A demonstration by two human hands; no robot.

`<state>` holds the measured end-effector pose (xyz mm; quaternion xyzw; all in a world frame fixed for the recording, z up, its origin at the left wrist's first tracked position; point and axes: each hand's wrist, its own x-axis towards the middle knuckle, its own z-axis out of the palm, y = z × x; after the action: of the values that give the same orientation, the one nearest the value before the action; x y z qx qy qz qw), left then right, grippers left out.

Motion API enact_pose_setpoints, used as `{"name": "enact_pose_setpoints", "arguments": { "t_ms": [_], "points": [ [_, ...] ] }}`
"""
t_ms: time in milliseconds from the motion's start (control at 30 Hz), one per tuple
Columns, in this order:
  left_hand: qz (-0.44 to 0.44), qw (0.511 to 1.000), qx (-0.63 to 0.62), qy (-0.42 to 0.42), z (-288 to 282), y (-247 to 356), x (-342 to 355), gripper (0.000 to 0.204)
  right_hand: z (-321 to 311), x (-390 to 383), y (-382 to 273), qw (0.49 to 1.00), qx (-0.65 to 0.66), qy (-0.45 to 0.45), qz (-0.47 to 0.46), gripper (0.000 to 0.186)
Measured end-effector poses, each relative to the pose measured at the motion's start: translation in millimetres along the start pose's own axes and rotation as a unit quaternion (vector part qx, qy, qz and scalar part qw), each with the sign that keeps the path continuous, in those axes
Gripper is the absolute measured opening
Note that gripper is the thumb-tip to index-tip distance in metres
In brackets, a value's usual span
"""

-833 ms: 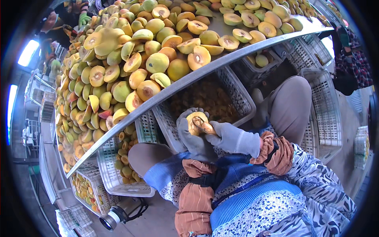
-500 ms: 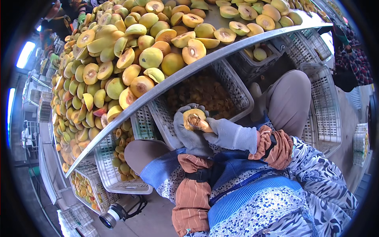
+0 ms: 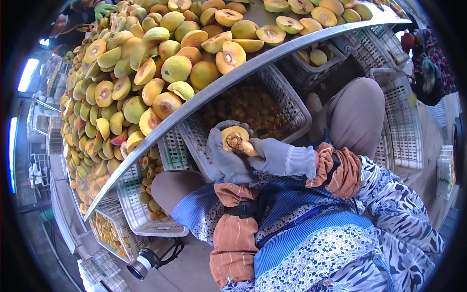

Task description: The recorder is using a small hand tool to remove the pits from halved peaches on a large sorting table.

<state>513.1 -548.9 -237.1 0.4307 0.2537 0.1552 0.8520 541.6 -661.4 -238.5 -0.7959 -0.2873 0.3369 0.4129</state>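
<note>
My left hand (image 3: 220, 155), in a grey glove, is closed around a yellow peach half (image 3: 229, 133), cut face up. My right hand (image 3: 273, 155), gloved alike, grips a short tan-handled pitting tool (image 3: 248, 148). The tool's curved end lies in the hollow at the middle of the peach half; my fingers hide part of its handle. Just beyond my hands, a grey crate (image 3: 299, 127) holds wet brownish-orange pieces. Many cut yellow-green peaches (image 3: 176, 68) are heaped on the metal table above it.
The table's raised metal edge (image 3: 194, 103) crosses in front of me. A crate of fruit (image 3: 130, 207) stands at my left, and another crate (image 3: 311, 73) sits under the table. Stacked crates (image 3: 401, 117) are at my right. A co-worker's green-gloved hand (image 3: 103, 9) shows at the far left.
Both hands have shifted slightly left and up with the peach half and tool. The co-worker's green glove has come into view at the heap's far side.
</note>
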Motion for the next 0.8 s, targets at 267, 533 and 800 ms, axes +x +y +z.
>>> {"name": "enact_pose_setpoints", "arguments": {
  "t_ms": [267,533,800],
  "points": [
    [-0.04,0.997,0.045,-0.048,-16,-2,17,0.034,-2,2,-3,0.993,-0.08,-0.04,0.079,0.038],
    [0.015,0.983,0.185,0.017,-7,-2,11,0.032,4,7,6,0.998,-0.015,-0.008,0.061,0.043],
    [-0.101,0.99,0.094,-0.001,-10,8,22,0.029,20,14,21,0.995,0.084,0.035,-0.028,0.038]
  ]
}}
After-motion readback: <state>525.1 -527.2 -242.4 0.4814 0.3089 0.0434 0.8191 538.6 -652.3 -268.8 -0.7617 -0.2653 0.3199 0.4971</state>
